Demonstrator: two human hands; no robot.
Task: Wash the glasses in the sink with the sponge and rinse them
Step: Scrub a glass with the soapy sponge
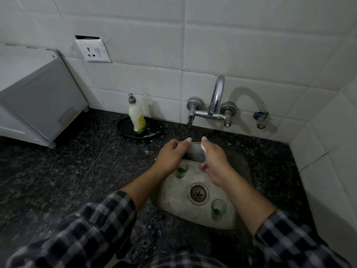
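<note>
Part of a white appliance [38, 99] is cut off by the left edge, so what it is stays unclear. On the tiled wall beside it is one socket [93, 51]. On the dark speckled tabletop [77, 171] lies one black round dish [125, 130]. It holds one upright soap bottle [136, 117], which has pale liquid in it and a yellow label too small to read.

Next comes the left hand [172, 153], blurred, over the sink's back left corner. Its fingers reach forward and its palm side is hidden, so I cannot tell whether it holds anything. It hides part of the first glass [181, 170], which stands upright in the sink [173, 200] with a little green liquid at the bottom. A grey patch between the two hands is too smeared to tell if it is a third glass or the sink wall.

The right hand [212, 159] is just beside the left, with its thumb curled under. A small white scrap [203, 147] shows at its fingers; it may be the sponge, but I cannot tell, nor whether the hand pinches it. The one drain [198, 193] lies below the hands. The second glass [218, 209] stands near the sink's front right, also with green dregs. That makes two glasses counted for certain.

One wall tap [216, 101] with two handles arches above the hands. One separate valve [260, 117] sits further right.
</note>
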